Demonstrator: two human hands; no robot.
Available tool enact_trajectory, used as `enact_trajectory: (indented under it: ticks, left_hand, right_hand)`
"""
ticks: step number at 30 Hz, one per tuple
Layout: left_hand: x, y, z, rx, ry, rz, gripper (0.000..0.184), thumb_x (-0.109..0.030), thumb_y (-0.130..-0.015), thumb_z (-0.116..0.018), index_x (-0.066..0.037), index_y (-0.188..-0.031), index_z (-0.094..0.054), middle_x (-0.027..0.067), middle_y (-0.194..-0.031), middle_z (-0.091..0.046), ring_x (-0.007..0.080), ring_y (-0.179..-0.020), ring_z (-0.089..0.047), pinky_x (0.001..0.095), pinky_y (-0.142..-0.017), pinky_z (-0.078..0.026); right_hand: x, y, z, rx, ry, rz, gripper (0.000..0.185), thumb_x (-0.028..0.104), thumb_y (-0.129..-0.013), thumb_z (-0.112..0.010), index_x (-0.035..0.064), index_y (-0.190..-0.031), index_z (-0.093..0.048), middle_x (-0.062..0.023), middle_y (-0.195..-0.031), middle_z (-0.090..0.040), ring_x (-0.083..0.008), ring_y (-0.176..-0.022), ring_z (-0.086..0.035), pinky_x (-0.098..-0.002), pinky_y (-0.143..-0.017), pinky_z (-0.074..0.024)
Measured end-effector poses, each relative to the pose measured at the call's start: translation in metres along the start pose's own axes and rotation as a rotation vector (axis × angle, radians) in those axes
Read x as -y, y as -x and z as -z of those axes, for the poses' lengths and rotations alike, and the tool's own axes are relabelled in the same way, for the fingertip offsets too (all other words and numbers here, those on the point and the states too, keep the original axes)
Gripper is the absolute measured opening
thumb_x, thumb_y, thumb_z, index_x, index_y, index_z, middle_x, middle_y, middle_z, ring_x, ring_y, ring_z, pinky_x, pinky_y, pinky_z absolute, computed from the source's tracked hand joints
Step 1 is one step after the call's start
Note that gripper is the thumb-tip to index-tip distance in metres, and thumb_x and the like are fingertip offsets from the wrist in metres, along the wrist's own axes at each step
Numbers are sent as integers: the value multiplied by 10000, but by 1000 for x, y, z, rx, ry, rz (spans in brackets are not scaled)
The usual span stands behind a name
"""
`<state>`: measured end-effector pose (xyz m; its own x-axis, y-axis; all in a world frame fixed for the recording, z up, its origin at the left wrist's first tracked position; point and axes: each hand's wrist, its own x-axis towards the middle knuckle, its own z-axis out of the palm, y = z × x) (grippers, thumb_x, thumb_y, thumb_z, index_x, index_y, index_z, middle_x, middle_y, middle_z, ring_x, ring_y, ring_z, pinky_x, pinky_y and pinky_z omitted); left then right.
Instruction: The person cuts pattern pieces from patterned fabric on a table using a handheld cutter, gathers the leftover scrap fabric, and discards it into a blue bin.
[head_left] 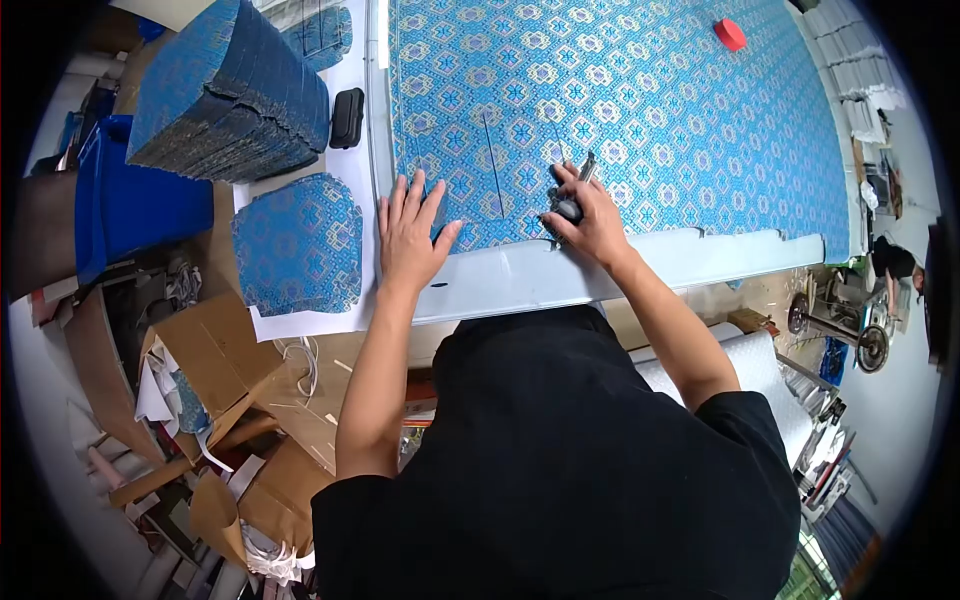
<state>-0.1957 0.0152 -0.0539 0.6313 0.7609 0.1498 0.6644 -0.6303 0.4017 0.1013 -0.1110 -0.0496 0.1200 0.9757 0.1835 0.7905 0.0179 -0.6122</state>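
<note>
Fabric (500,75), indistinct tool (568,210) in right hand (600,225)

Blue patterned cloth (620,120), a glossy blue plastic bin (145,200) and matt brown cardboard (215,350)

Hands (411,237) on patterned blue fabric (640,130)

I log: hand tool (569,209), one; patterned sheet (680,140), one; red disc (731,36), one; black case (347,118), one; tall stack (250,95), one.
</note>
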Motion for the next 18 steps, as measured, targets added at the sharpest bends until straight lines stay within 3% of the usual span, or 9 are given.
enact_trajectory:
  ticks: [5, 18]
  left_hand:
    - [-1, 4, -4, -27, 55, 39, 662, -419, -933, -678, -105, -1489, -505, 99, -1615, -405, 346, -1511, -313, 565, -1231, -202]
    - [0, 4, 1, -36, 80, 7, 502, -387, -914, -704, -168, -1363, -654, 109, -1568, -472, 366, -1468, -373, 569, -1209, -247]
  right_hand:
    - [2, 2, 0, 4, 3, -4, 416, 275, -815, -841, 52, -1064, -593, -131, -1430, -619, -365, -1378, -525, -489, -1129, -416]
    - [0, 1, -2, -53, -45, 32, 405, 265, -802, -858, 54, -1050, -618, -149, -1402, -637, -377, -1342, -544, -486, -1075, -446]
